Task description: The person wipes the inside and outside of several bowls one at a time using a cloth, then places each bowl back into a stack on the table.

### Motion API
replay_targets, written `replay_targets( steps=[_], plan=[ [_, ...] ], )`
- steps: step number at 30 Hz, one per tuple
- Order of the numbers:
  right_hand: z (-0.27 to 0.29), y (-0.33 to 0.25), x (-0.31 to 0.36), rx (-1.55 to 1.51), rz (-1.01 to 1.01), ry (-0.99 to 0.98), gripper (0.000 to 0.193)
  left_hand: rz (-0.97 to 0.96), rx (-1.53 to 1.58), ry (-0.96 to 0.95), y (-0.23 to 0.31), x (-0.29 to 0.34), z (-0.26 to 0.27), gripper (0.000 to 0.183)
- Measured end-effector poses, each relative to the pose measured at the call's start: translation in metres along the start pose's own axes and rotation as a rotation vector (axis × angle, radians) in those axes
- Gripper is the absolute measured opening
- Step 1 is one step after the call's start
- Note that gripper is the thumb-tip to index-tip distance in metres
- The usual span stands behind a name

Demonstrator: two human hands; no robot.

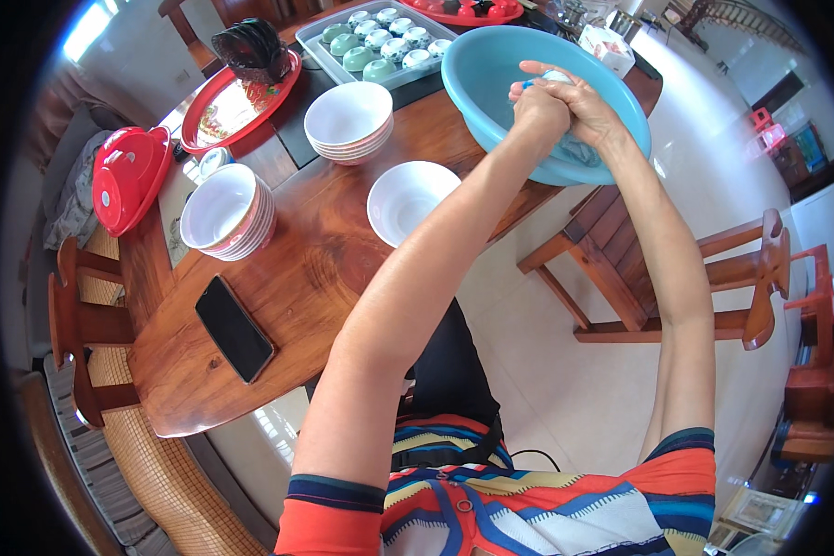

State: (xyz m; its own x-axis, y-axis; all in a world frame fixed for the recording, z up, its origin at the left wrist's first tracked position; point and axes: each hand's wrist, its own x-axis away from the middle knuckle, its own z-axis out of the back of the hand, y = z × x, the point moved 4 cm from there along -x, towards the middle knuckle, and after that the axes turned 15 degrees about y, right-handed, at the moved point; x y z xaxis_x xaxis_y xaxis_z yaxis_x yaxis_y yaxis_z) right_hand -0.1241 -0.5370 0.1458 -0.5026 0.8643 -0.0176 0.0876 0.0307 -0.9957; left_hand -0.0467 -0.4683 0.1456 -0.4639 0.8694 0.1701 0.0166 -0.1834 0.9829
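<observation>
Both my hands are together over a light-blue plastic basin at the table's right edge. My left hand is closed in a fist around a bunched pale cloth with a bit of blue showing. Pressed against it, my right hand also grips the cloth, with some fingers stretched out past it. More pale, crumpled material shows below the hands inside the basin. How much cloth lies within the fists is hidden. Left of my left forearm, a single white bowl stands on the wooden table.
Two stacks of white bowls and a black phone are on the table. Farther back are a grey tray of small cups, a red tray and red lids. A wooden chair stands below the basin.
</observation>
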Motion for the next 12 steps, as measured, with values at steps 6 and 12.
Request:
replay_targets(
  steps=[6, 12],
  plan=[
    [0.005, 0.011, -0.005, -0.070, -0.043, 0.245, 0.024, -0.337, -0.329, 0.152, 0.004, 0.012, -0.003, 0.042],
    [0.008, 0.011, -0.014, -0.133, -0.195, 0.427, 0.030, -0.162, -0.151, 0.129, -0.002, 0.005, -0.001, 0.044]
  ],
)
